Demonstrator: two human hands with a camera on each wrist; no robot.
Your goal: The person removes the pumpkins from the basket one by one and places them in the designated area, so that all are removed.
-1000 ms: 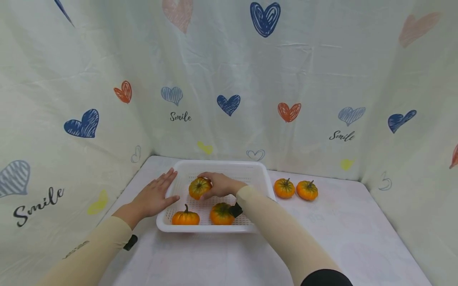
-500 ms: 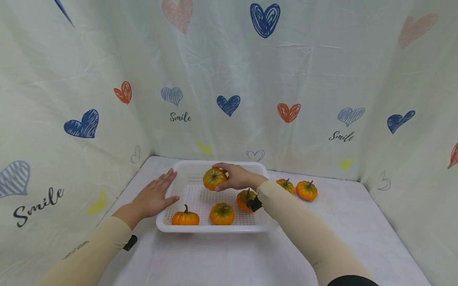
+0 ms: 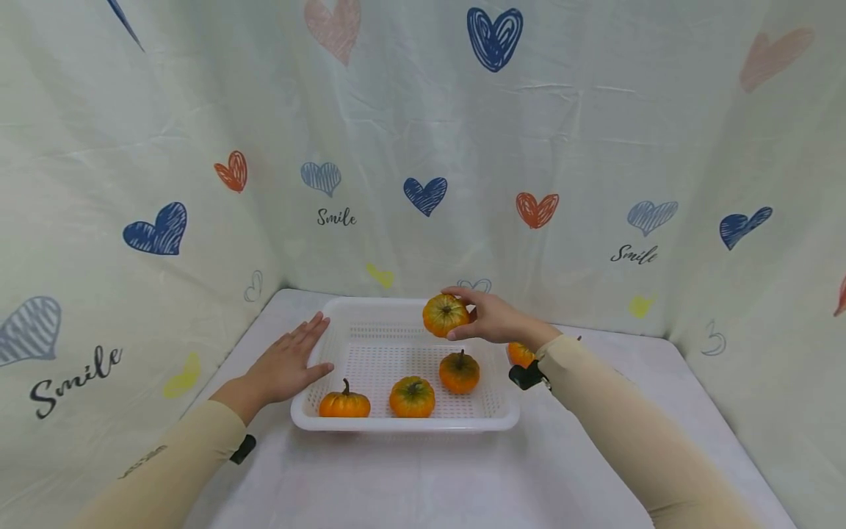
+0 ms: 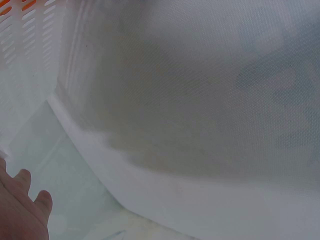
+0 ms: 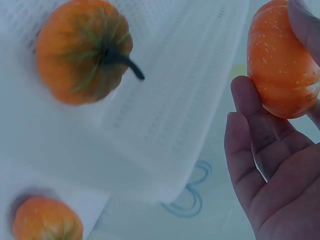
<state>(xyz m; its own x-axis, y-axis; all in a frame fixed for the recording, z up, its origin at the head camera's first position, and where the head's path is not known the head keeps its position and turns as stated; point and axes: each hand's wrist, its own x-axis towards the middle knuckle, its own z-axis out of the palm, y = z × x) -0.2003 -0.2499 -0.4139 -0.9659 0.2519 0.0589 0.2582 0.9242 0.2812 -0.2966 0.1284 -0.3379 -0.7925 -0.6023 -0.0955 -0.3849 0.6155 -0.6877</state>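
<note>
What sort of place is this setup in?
Probably a makeshift tabletop filming or practice booth: cloth printed with hearts and "Smile" hangs behind and to both sides of a white table, which bears a white plastic basket with small pumpkins in it.

I'm getting soft, even light in the head view, faint shadow falling on the table below the basket. Grey shadow is dimming the left wrist view; the right is showing a bluish cast.
</note>
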